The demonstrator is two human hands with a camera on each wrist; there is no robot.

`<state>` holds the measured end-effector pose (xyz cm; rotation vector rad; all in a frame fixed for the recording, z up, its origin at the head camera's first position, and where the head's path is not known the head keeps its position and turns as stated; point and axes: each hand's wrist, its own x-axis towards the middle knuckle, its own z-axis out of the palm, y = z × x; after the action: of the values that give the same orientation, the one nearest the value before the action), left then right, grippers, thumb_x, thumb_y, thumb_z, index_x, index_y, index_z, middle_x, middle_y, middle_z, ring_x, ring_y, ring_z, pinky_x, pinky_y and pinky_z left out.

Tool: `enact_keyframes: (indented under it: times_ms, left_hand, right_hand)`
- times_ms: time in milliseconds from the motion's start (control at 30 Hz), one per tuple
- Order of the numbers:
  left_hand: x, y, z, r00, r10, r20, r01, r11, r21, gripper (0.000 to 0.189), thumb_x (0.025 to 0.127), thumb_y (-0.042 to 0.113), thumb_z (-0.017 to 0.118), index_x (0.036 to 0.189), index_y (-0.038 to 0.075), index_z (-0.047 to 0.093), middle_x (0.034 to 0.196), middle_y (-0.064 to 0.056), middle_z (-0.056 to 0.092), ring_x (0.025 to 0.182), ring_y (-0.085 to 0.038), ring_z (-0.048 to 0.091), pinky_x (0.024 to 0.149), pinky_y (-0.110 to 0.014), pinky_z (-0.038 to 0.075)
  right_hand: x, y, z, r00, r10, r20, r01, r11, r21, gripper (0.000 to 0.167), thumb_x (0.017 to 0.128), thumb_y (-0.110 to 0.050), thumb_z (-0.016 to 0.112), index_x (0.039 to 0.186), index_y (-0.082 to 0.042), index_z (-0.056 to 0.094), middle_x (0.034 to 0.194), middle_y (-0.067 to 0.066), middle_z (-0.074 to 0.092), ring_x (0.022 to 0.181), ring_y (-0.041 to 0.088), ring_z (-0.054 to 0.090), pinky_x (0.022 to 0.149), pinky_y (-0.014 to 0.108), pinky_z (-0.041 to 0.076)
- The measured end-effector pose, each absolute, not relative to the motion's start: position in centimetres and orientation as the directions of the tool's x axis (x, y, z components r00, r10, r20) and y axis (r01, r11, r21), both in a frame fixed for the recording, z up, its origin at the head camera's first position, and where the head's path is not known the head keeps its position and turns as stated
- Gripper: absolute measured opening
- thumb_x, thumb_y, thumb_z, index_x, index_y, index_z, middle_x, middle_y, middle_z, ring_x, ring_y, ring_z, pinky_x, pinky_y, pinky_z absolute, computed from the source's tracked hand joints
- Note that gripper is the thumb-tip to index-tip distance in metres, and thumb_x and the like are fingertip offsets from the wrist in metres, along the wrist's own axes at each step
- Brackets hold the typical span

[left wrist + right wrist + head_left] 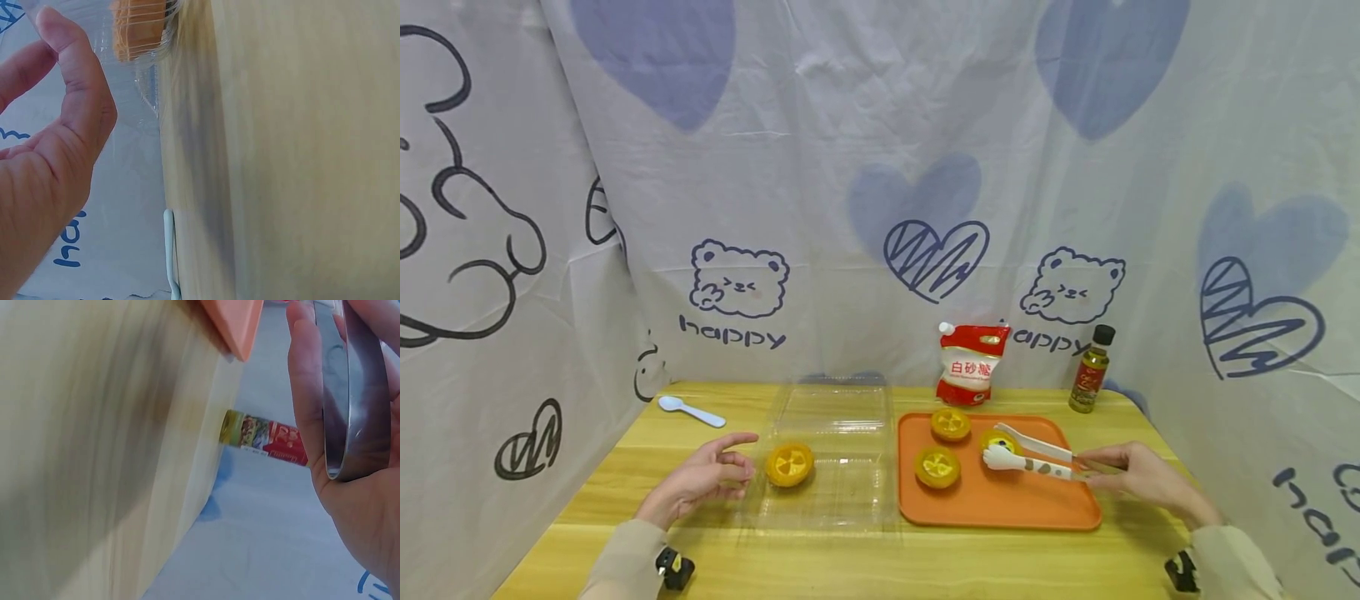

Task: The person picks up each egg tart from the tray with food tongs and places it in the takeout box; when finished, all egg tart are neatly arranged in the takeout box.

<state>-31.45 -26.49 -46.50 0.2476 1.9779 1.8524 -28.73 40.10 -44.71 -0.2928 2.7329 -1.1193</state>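
My right hand [1138, 479] holds a pair of tongs [1037, 467], with white paw-shaped tips and a bent metal handle [353, 412] lying along the palm. The tips reach either side of an egg tart [997, 438] on the orange tray [1000, 512], partly covering it. Two more tarts, a front one [937, 468] and a back one [951, 425], lie on the tray's left half. My left hand [707, 475], fingers spread and loosely bent, is beside the left wall of a clear plastic box [850, 500] with its lid raised. Inside sits another tart [790, 464].
Behind the tray stand a red and white sugar pouch [967, 367] and, farther right, a small oil bottle [1088, 375]. A pale blue spoon [692, 412] lies at the back left. A printed cloth [820, 208] hangs behind the wooden table [970, 567].
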Motion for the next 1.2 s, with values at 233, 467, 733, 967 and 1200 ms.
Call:
enact_keyframes:
  times_ms: [233,467,733,967,1200]
  left_hand:
    - [-31.2,-26.6,-46.4,-0.898,0.404,-0.173,-0.147,0.095,0.985,0.077,0.092,0.003,0.063,0.153,-0.001,0.016,0.101,-0.009,0.058,0.082,-0.018,0.061,0.069,-0.028,0.058]
    - [-31.2,-26.6,-46.3,-0.898,0.407,-0.167,-0.137,0.101,0.985,0.076,0.093,0.004,0.062,0.153,-0.001,0.015,0.103,-0.011,0.058,0.08,-0.017,0.061,0.069,-0.029,0.058]
    - [-31.4,-26.5,-46.6,-0.9,0.402,-0.168,-0.137,0.105,0.985,0.075,0.093,0.002,0.062,0.154,0.0,0.017,0.103,-0.011,0.058,0.08,-0.018,0.061,0.071,-0.03,0.058]
    - [-31.4,-26.5,-46.6,-0.897,0.409,-0.167,-0.143,0.089,0.986,0.075,0.093,0.001,0.061,0.154,0.001,0.018,0.099,-0.007,0.06,0.079,-0.016,0.061,0.07,-0.029,0.058]
    - [-31.3,-26.6,-46.5,-0.9,0.406,-0.161,-0.135,0.093,0.987,0.075,0.093,0.003,0.062,0.153,0.0,0.018,0.097,-0.006,0.06,0.078,-0.016,0.061,0.069,-0.029,0.058]
  right_hand:
    - [-28.8,38.9,-44.6,-0.957,-0.278,-0.088,-0.107,0.615,-0.781,0.061,0.088,-0.029,0.073,0.132,0.009,0.056,0.129,0.029,0.059,0.098,0.017,0.067,0.074,0.037,0.06]
    - [-28.9,37.4,-44.3,-0.948,-0.316,-0.044,-0.169,0.613,-0.771,0.058,0.09,-0.03,0.071,0.132,0.008,0.057,0.131,0.029,0.058,0.097,0.026,0.069,0.073,0.037,0.06]
    - [-29.0,35.3,-43.7,-0.967,-0.252,-0.028,-0.157,0.681,-0.715,0.058,0.086,-0.036,0.073,0.13,0.0,0.061,0.13,0.023,0.061,0.087,0.025,0.066,0.071,0.035,0.057]
    - [-29.1,33.9,-43.2,-0.97,-0.244,0.001,-0.167,0.663,-0.729,0.053,0.088,-0.037,0.072,0.13,-0.007,0.064,0.133,0.021,0.06,0.11,0.028,0.063,0.076,0.037,0.058]
    - [-29.1,32.3,-43.4,-0.965,-0.263,0.007,-0.178,0.631,-0.755,0.051,0.089,-0.036,0.071,0.13,-0.007,0.063,0.129,0.018,0.063,0.102,0.022,0.064,0.073,0.039,0.06]
